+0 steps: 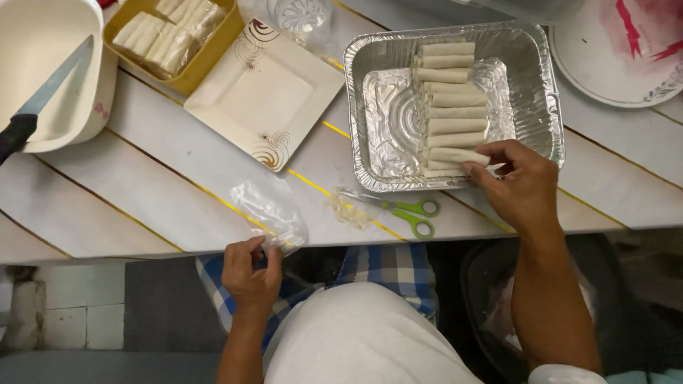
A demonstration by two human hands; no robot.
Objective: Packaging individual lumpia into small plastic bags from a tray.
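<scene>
**Observer:** White tabletop (178,192) with thin yellow and dark diagonal stripes; person seated at its near edge, viewed from above; pale tiled floor visible lower left.

**Recorder:** Right hand?

**Observer:** Right hand (519,186) reaches over the near rim of the foil tray (541,92); fingertips pinch the end of one pale roll (455,154), which lies near the bottom of the column; fingers narrow, closed on it.

**Recorder:** State of the column?

**Observer:** Rolls (448,92) lie crosswise, stacked side by side in a single column down the tray's middle, touching one another; tray floor bare to the left of them.

**Recorder:** Left hand?

**Observer:** Left hand (250,274) sits at the tabletop's near edge; thumb and fingers closed on a corner of a crumpled clear plastic wrapper (270,213), which lies on the tabletop above the hand.

**Recorder:** Surroundings?

**Observer:** Green-handled scissors (409,211) lie just below the tray, blades pointing left, beside a small heap of pale scraps (347,208); square white plate (263,92) with brown swirls sits left of the tray, nothing on it; yellow container (206,57) above it holds more wrapped rolls; white tub (53,78) at far left with a black-handled knife (43,96) across its rim; round white plate (626,50) with red markings at upper right; clear plastic piece (302,18) at top centre, contents cannot be told.
</scene>
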